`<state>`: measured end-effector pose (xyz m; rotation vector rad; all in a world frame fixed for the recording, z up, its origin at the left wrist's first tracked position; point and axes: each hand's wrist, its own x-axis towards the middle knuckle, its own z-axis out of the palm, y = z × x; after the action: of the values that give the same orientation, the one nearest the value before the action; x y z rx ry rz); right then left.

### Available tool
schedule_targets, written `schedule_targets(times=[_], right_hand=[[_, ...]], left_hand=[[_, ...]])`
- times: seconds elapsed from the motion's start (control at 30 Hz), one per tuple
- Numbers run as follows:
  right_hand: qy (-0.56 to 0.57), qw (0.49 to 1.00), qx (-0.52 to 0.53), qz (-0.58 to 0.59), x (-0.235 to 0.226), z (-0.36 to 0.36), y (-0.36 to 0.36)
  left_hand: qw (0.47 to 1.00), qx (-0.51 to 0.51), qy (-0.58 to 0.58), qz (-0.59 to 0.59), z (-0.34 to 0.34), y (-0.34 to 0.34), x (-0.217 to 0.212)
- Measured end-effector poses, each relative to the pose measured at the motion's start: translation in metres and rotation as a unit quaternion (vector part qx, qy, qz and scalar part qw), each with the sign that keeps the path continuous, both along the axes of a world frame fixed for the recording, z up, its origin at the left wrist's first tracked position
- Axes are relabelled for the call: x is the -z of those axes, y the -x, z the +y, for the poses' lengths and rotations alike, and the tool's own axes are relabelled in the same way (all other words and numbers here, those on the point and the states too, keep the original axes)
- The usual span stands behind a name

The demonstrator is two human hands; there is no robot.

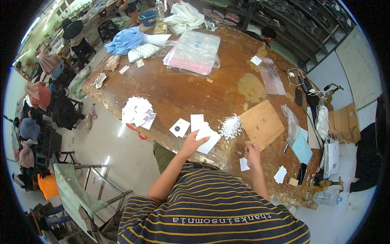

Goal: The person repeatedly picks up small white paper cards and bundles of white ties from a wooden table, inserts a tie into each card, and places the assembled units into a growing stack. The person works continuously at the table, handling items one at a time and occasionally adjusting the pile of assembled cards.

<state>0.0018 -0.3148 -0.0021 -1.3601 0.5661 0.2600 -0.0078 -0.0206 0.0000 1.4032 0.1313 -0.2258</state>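
Left grip [190,144] holding cards [209,140], right grip [252,155] near envelope [263,125]

Grips white rectangular paper cards [208,140] in left hand [192,144] above brown wooden table [178,97], near tangled heap of thin white strings [230,127]. Curls right hand [252,153] near flat tan paper envelope [262,124] and small white paper slip [243,164].

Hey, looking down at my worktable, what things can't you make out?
In the head view:
Right hand: whether it pinches anything; too small to tell.
White cards in the left hand: undersides, hidden by the cards themselves.
Person beyond the table: lower body, hidden behind it.
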Motion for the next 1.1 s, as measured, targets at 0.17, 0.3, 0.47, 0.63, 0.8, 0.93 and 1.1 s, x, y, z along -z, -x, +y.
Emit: schedule_targets(times=[0.17,0.3,0.47,0.63,0.8,0.93,1.1], right_hand=[[-0.021,0.981,-0.135,-0.134,-0.028,0.08,-0.01],[-0.151,0.964,-0.157,-0.155,-0.052,0.106,-0.02],[-0.233,0.942,-0.215,-0.106,-0.06,0.114,-0.025],[-0.254,0.952,-0.166,-0.042,-0.051,0.109,-0.044],[-0.372,0.918,0.045,-0.127,-0.072,0.086,-0.083],[-0.154,0.96,-0.1,-0.213,-0.097,0.096,-0.079],[0.054,0.92,-0.218,-0.321,-0.12,0.144,-0.065]], left_hand=[[0.983,0.169,0.075,0.001,-0.013,-0.003,-0.019],[0.979,0.153,0.135,-0.004,-0.01,0.0,-0.031],[0.985,0.152,0.08,-0.001,-0.006,-0.002,-0.033],[0.978,0.205,0.039,0.007,-0.005,0.003,-0.033],[0.96,0.083,-0.117,-0.24,0.001,-0.006,-0.049],[0.974,-0.214,-0.026,-0.071,0.025,-0.038,-0.074],[0.963,-0.224,0.079,-0.123,0.024,-0.041,-0.102]])
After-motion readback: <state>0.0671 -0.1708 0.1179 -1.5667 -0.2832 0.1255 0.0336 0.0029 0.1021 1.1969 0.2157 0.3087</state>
